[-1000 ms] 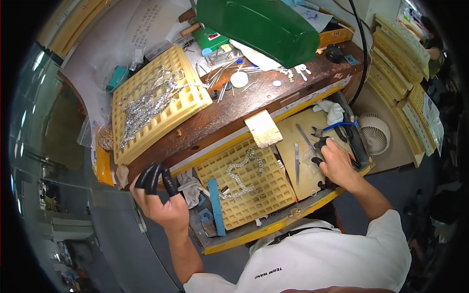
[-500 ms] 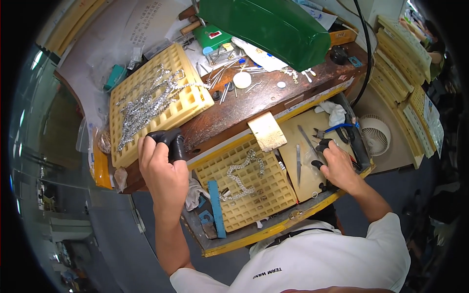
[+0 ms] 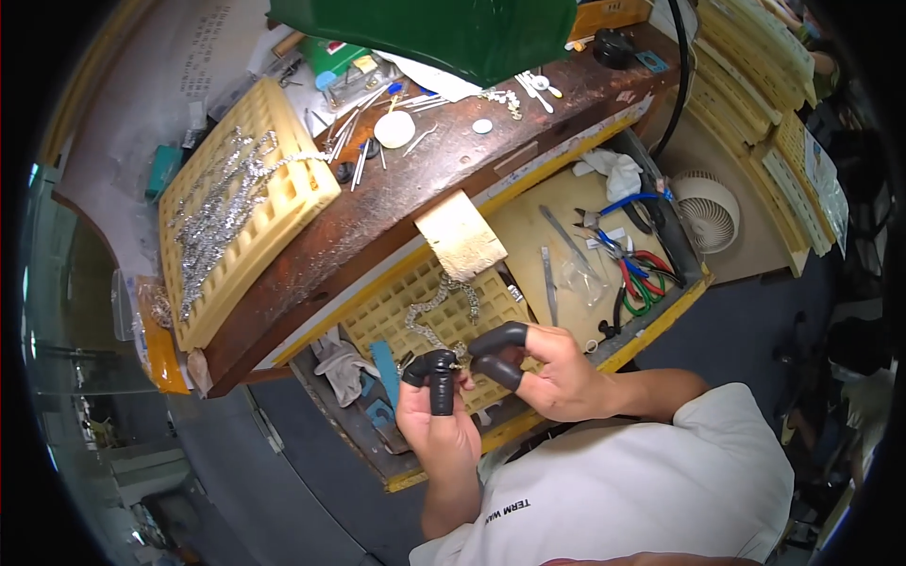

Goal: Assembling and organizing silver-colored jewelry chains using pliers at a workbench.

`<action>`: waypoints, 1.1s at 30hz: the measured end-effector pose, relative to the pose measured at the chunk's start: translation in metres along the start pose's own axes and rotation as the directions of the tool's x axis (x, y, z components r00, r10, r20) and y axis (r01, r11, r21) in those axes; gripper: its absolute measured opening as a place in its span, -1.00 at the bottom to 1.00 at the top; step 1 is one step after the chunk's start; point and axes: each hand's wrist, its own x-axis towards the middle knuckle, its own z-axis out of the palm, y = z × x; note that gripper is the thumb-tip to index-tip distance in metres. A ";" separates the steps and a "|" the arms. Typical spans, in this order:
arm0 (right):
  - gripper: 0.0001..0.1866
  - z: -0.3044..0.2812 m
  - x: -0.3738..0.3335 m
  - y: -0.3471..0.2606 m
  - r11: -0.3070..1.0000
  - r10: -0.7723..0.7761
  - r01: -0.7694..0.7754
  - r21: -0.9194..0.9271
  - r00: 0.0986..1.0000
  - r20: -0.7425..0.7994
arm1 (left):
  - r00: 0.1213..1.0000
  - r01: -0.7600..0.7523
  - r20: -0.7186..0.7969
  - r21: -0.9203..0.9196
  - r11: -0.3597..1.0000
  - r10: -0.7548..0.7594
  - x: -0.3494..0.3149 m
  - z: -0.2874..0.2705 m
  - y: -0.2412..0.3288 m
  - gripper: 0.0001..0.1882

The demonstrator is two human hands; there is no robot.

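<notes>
Left hand (image 3: 437,424) of the worker, black covers on its fingertips, is pinched closed on what appears to be the near end of a silvery chain (image 3: 415,315); a small metallic piece shows at the tips. Just beside it, the right hand (image 3: 566,382) curls its covered thumb and finger toward the same end, though whether they grip anything cannot be told.

The likeliest trouble begins at those fingertips: the covers look smooth, and a small piece held by so little could slip and drop into a cell of the yellow gridded tray (image 3: 498,300) beneath. A sharp pull might also catch links on the cell walls, or drag the far bend against the wooden block (image 3: 462,236) that juts out close by.

As for the chain, its near end is covered by the fingers. From there it runs away across the tray, bright and chunky, its links close-set, winding into a loose hook just below the block. Single links are too small to make out.

Farther off, beyond the scuffed bench edge (image 3: 377,226), a heap of silvery chains (image 3: 222,226) lies tangled on a second, tilted tray (image 3: 302,193).
</notes>
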 end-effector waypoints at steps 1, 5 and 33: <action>-0.83 0.001 -0.002 0.003 1.000 0.010 -0.010 -0.004 1.000 0.000 | 0.999 0.039 0.016 -0.030 0.999 -0.038 -0.004 -0.002 -0.002 -0.79; -0.84 0.005 -0.012 0.014 0.983 0.106 -0.112 0.148 0.993 0.044 | 0.999 0.042 0.025 0.024 0.999 -0.042 -0.009 -0.002 -0.013 -0.82; -0.84 -0.006 -0.015 0.011 0.681 0.487 -0.536 0.499 0.840 0.237 | 0.992 0.110 0.061 -0.037 0.993 -0.108 -0.017 0.004 -0.016 -0.73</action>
